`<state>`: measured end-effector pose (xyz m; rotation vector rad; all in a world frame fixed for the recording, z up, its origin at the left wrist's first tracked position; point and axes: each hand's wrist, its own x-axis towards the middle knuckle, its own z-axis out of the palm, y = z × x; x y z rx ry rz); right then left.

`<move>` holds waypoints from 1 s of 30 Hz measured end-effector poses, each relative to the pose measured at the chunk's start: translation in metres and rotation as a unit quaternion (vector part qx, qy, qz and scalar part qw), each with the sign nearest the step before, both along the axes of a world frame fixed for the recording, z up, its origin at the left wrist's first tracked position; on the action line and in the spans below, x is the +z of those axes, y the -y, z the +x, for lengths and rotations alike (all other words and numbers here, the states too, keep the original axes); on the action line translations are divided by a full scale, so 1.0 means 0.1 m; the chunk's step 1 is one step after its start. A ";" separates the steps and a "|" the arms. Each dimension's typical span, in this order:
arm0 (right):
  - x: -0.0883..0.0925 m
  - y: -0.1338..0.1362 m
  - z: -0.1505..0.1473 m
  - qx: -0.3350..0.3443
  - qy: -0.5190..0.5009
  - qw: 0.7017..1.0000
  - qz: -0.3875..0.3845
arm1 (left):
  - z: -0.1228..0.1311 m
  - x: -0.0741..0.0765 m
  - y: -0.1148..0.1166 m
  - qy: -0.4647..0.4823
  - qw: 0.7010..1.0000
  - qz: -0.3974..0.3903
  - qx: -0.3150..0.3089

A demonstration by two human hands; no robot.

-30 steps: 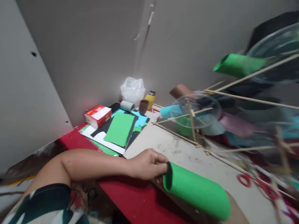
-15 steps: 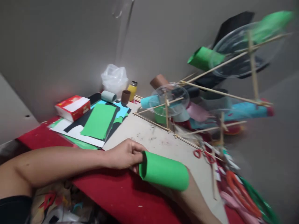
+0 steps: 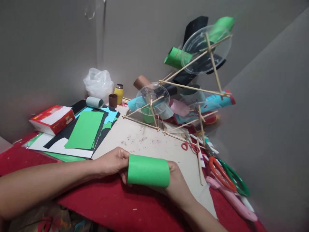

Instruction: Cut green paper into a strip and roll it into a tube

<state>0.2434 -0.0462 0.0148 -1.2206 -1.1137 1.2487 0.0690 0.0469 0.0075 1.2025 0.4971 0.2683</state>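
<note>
A green paper tube lies sideways in the air above the front edge of the table, held between both hands. My left hand pinches its left end, with the fingertips partly behind the paper. At the tube's right end is my right hand, closed on it, its fingers mostly hidden behind or inside the roll. Left of the hands, a flat green sheet rests on black, white and blue papers. A grey paper roll lies behind those sheets.
A stick frame with clear plastic discs and coloured paper tubes stands at the back right. Scissors and a pink tool lie at the right. A red box, plastic bag and yellow bottle are further left.
The view has swung to the right. The green tube has turned more level and side-on, and more of my right hand shows at its right end. Both hands still hold it.
</note>
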 end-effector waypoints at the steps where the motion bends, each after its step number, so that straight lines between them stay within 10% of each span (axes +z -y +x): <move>1: 0.02 0.00 -0.01 -0.005 -0.006 1.000 -0.003 | 0.00 0.01 0.00 -0.009 1.000 0.009 -0.006; 30: 0.08 -0.04 -0.09 0.029 -0.011 0.997 0.069 | -0.05 0.08 0.16 0.036 0.956 0.289 0.039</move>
